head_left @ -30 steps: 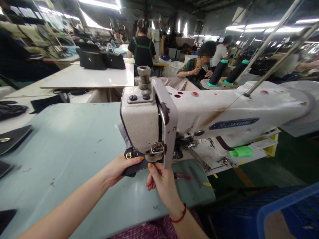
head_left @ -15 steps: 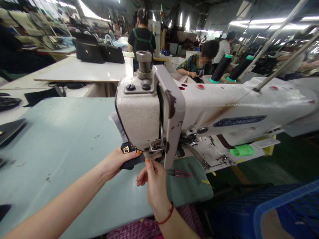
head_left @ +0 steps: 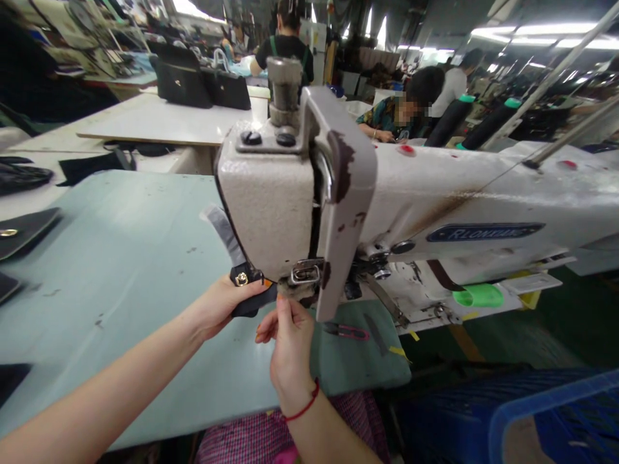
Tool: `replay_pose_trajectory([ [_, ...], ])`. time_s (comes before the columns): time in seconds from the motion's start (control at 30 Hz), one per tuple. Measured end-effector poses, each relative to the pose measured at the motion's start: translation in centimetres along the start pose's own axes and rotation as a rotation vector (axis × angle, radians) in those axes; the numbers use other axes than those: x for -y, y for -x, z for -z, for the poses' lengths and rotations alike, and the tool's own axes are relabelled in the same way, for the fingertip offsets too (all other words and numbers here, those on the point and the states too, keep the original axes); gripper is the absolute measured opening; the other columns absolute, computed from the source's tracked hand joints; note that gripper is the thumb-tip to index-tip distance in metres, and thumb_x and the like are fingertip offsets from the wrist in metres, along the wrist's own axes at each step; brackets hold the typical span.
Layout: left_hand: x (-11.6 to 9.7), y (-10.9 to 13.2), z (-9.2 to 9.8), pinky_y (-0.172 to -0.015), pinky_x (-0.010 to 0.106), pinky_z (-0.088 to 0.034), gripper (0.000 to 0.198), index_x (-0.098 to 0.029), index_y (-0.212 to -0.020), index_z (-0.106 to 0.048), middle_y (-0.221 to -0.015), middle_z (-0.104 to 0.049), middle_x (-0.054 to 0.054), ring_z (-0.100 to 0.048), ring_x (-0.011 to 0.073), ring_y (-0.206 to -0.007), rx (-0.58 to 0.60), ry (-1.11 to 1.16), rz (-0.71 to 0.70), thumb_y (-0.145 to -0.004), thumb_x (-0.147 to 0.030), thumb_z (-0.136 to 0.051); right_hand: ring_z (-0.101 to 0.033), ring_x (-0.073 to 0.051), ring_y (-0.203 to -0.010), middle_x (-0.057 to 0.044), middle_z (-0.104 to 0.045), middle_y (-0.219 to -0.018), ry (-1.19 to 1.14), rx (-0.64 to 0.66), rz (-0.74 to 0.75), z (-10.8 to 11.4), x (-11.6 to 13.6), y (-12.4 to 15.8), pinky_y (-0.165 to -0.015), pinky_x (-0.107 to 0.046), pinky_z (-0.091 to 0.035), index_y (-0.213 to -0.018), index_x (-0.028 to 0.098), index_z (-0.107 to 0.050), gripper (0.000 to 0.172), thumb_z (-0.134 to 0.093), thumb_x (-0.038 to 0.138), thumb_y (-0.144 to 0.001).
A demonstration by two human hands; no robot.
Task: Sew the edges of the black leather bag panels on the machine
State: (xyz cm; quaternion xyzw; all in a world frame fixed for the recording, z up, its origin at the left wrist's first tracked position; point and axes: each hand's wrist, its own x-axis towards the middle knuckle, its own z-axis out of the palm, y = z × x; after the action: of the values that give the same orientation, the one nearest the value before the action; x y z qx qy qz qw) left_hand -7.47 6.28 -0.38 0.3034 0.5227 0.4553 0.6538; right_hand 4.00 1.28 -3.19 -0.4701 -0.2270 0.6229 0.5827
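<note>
Compared with 1 second ago, I am seeing my right hand (head_left: 290, 341) sitting higher, its fingertips now pressing up right under the sewing machine head (head_left: 265, 200). I judge that the work is settling at the needle area. My left hand (head_left: 225, 308) is clenching the black leather tab (head_left: 247, 308), holding it at the foot of the head, partly tucked beneath it and over the bench (head_left: 120, 258). The right grip is pinching together there, but I cannot tell what it is grasping. I am counting 1 tab with 1 gold stud (head_left: 240, 279), 1 pair of pink-handled snips (head_left: 345, 332) and 2 thread cones (head_left: 452, 119).
</note>
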Motion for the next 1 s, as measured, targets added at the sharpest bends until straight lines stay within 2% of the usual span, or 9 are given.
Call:
replay_pose_trajectory([
  [0.1,0.6,0.7,-0.4,-0.052,0.022,-0.046,0.039,-0.007,-0.089,-0.073,-0.08,-0.074,0.01,-0.061,0.0157,-0.061,-0.045,-0.03,-0.016,-0.06,-0.031,-0.085,-0.047,-0.009,-0.036,0.0,-0.054,-0.044,0.013,0.006,-0.001,0.0,0.2,0.1,-0.039,-0.02,-0.037,-0.052,0.017,-0.053,0.045,-0.054,0.044,-0.088],
  [0.2,1.3,1.7,-1.1,-0.057,0.023,-0.049,0.041,-0.009,-0.091,-0.072,-0.083,-0.073,0.009,-0.062,0.0165,-0.066,-0.133,-0.027,-0.05,-0.062,-0.035,-0.084,-0.044,-0.009,-0.035,0.001,-0.051,-0.042,0.05,0.009,0.001,0.2,0.6,0.3,-0.038,-0.02,-0.036,-0.05,0.019,-0.05,0.046,-0.053,0.046,-0.087],
  [0.27,1.7,2.5,-1.9,-0.063,0.025,-0.051,0.041,-0.011,-0.09,-0.071,-0.084,-0.073,0.007,-0.063,0.0174,-0.07,-0.197,0.021,-0.083,-0.059,-0.035,-0.085,-0.041,-0.009,-0.035,0.002,-0.049,-0.041,0.073,0.018,0.002,0.5,0.9,0.3,-0.037,-0.02,-0.034,-0.05,0.019,-0.048,0.046,-0.052,0.047,-0.087],
  [0.43,3.2,4.0,-3.9,-0.075,0.027,-0.053,0.03,-0.015,-0.074,-0.067,-0.075,-0.07,0.001,-0.065,0.0194,-0.08,-0.345,0.159,-0.177,-0.056,-0.03,-0.085,-0.034,-0.008,-0.032,0.004,-0.043,-0.038,0.111,0.049,-0.015,1.3,1.5,0.3,-0.034,-0.021,-0.029,-0.05,0.02,-0.045,0.046,-0.054,0.048,-0.086],
  [0.57,4.5,4.5,-5.5,-0.084,0.027,-0.052,0.027,-0.018,-0.078,-0.066,-0.072,-0.066,-0.002,-0.064,0.0189,-0.09,-0.424,0.271,-0.23,-0.059,-0.027,-0.083,-0.031,-0.007,-0.031,0.005,-0.039,-0.036,0.179,0.089,-0.009,1.9,2.3,0.3,-0.034,-0.02,-0.028,-0.046,0.019,-0.043,0.051,-0.053,0.049,-0.087],
  [0.73,5.3,5.2,-7.5,-0.093,0.028,-0.049,0.028,-0.017,-0.084,-0.067,-0.087,-0.069,0.0,-0.063,0.0186,-0.097,-0.515,0.388,-0.276,-0.063,-0.027,-0.082,-0.03,-0.006,-0.031,0.005,-0.039,-0.036,0.234,0.146,-0.016,2.6,3.2,0.2,-0.034,-0.019,-0.027,-0.046,0.019,-0.042,0.054,-0.053,0.052,-0.087],
  [0.87,6.2,5.5,-9.2,-0.098,0.032,-0.047,0.032,-0.019,-0.097,-0.068,-0.102,-0.071,0.002,-0.064,0.019,-0.101,-0.604,0.439,-0.294,-0.068,-0.028,-0.08,-0.034,-0.006,-0.032,0.004,-0.043,-0.038,0.26,0.204,-0.002,3.6,3.7,0.0,-0.036,-0.02,-0.028,-0.048,0.018,-0.045,0.052,-0.055,0.05,-0.088],
  [1.0,7.6,5.9,-11.1,-0.104,0.031,-0.043,0.034,-0.024,-0.106,-0.067,-0.117,-0.068,0.0,-0.059,0.0188,-0.115,-0.642,0.495,-0.34,-0.074,-0.03,-0.076,-0.035,-0.006,-0.034,0.004,-0.044,-0.04,0.353,0.307,0.015,5.0,4.9,-0.5,-0.039,-0.019,-0.029,-0.05,0.017,-0.045,0.05,-0.053,0.046,-0.09],
])
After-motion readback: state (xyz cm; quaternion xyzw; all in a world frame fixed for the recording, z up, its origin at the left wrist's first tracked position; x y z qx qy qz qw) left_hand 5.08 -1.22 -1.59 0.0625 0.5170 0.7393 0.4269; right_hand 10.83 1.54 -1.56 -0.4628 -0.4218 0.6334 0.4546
